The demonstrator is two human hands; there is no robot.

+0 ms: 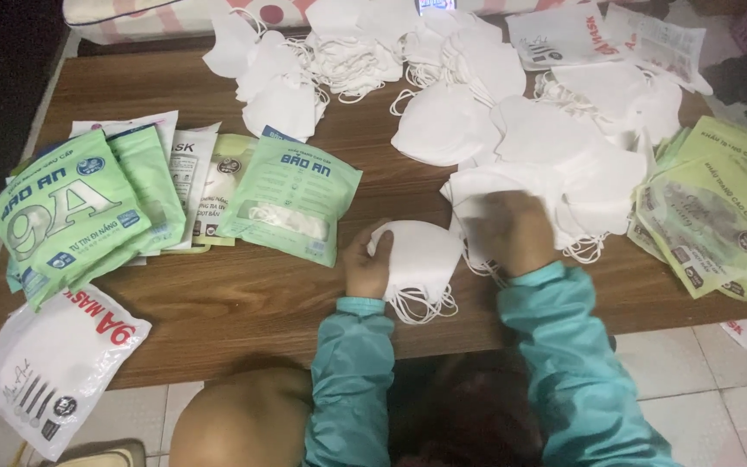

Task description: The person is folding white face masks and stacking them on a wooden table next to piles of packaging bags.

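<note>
Nearest the camera, two teal sleeves [555,363] reach up over the front edge of the wooden tabletop [244,303]. The left hand [367,264] holds a small stack of white face masks [421,259] that lies on the tabletop just in front of the person, its fingers curled and clamped on the stack's left edge, with the ear loops [425,304] spilling toward the table edge. The right hand [512,229] lies just to the right of that stack, palm down on the near edge of a big heap of loose white masks [555,147]; it is blurred, so I cannot tell whether its fingers are apart or pinching a mask.

At the near left corner a white packet with red lettering [54,363] hangs partly over the table edge. Beyond it sits a fan of green packets [75,212], and near the middle a single pale green packet [291,203] lies flat, just left of the held stack. On the right edge is a pile of yellow-green packets [719,216].

Farther back, more loose white masks [322,52] spread across the far side of the tabletop, with white printed packets [598,35] at the far right
</note>
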